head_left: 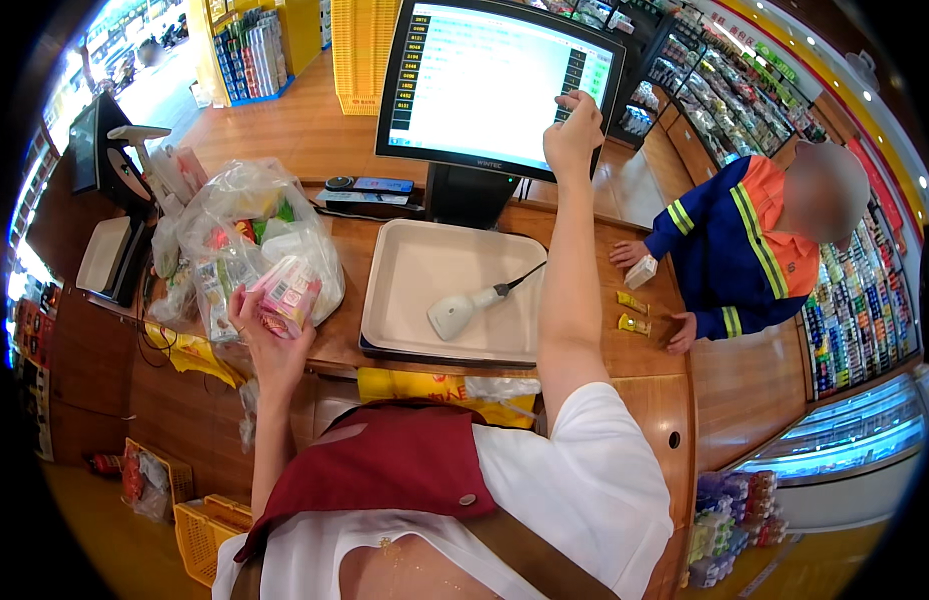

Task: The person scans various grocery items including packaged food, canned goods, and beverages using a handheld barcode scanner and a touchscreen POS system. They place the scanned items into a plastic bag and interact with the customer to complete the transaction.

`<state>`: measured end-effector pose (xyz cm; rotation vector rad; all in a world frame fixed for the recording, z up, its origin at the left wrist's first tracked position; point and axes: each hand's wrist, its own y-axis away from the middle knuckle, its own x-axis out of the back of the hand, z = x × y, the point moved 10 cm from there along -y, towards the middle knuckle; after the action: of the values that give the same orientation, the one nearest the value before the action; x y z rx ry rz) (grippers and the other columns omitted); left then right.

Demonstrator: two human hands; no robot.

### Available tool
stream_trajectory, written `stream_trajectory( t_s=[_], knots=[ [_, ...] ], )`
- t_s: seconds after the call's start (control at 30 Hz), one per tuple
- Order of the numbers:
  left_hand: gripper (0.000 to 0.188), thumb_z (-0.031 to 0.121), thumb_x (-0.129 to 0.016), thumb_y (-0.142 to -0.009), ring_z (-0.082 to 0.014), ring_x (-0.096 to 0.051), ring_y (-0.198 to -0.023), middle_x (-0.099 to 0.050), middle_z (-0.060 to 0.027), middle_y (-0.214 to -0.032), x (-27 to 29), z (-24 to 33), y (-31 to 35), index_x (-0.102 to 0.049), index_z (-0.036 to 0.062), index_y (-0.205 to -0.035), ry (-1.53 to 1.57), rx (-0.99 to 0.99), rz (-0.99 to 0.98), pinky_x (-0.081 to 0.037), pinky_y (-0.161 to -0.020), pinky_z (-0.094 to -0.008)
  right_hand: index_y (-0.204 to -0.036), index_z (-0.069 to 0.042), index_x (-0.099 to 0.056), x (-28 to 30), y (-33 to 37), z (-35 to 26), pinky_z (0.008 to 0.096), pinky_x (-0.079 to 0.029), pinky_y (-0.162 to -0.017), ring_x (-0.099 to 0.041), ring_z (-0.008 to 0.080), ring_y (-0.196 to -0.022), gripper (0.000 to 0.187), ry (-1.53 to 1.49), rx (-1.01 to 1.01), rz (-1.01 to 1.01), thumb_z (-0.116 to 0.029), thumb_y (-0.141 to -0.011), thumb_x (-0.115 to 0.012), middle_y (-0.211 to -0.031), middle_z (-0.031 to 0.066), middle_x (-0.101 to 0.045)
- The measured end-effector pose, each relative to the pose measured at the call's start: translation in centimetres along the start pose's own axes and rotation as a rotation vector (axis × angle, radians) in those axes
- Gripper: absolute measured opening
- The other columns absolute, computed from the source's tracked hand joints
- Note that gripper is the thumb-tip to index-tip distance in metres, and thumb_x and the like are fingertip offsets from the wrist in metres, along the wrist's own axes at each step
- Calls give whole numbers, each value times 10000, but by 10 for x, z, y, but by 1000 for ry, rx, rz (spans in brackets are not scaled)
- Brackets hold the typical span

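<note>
Counter (640,358) — wooden, shelves (723,95) beyond

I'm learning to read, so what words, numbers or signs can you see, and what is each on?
I won't copy the writing out, but here's where it is:
Monitor: numbers in black boxes; pale lines, too faint to read.
Monitor's lower frame: pale lettering.
Yellow bag: red lettering, partly hidden.
Pink pack in the left hand: print too small to read.
Sign band, upper right: too small to read.

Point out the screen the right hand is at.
The bright middle screen: the right hand covers part of its right side. The dark screen stands far left.
</note>
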<state>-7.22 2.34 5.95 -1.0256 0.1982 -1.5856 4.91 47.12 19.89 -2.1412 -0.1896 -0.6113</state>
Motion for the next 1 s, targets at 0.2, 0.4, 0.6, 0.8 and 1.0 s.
stream_trajectory(
  t_s=[0.2,0.4,0.6,0.8,1.0],
  knots=[
    [764,84,-755,-665,-346,-260,-1285,-249,-179,-1352,5,-4,6,-308,79,-1285,37,19,20,-252,-1059,-437,-1148,-27,-422,2,5,0,469,-204,-1006,-363,259,-1218,470,3,-40,13,106,-704,-498,-1142,86,-526],
    [776,87,-760,-664,-346,-262,-1286,-250,-183,-1351,11,-8,11,-304,79,-1293,-14,30,32,-252,-1061,-440,-1135,-24,-424,-29,8,-17,498,-168,-1039,-309,272,-1259,470,0,3,-91,124,-697,-509,-1186,113,-468],
    [750,24,-736,-645,-377,-269,-1268,-240,-202,-1347,14,0,10,-324,95,-1268,-10,0,47,-289,-1028,-462,-1145,-16,-423,-22,5,-25,465,-174,-1036,-329,270,-1245,468,63,50,-46,119,-703,-498,-1135,114,-498],
    [754,23,-736,-642,-374,-268,-1264,-241,-201,-1342,17,-5,13,-325,99,-1269,14,24,46,-282,-1029,-463,-1176,-19,-416,17,23,-37,430,-203,-1008,-401,243,-1162,478,-84,58,60,101,-718,-487,-1072,78,-550],
    [744,56,-746,-647,-362,-271,-1256,-250,-189,-1337,13,-4,10,-335,104,-1266,44,23,27,-279,-1029,-460,-1193,-18,-409,17,37,-39,427,-211,-1006,-399,243,-1168,486,-106,78,-9,83,-724,-491,-1080,78,-555]
  ],
)
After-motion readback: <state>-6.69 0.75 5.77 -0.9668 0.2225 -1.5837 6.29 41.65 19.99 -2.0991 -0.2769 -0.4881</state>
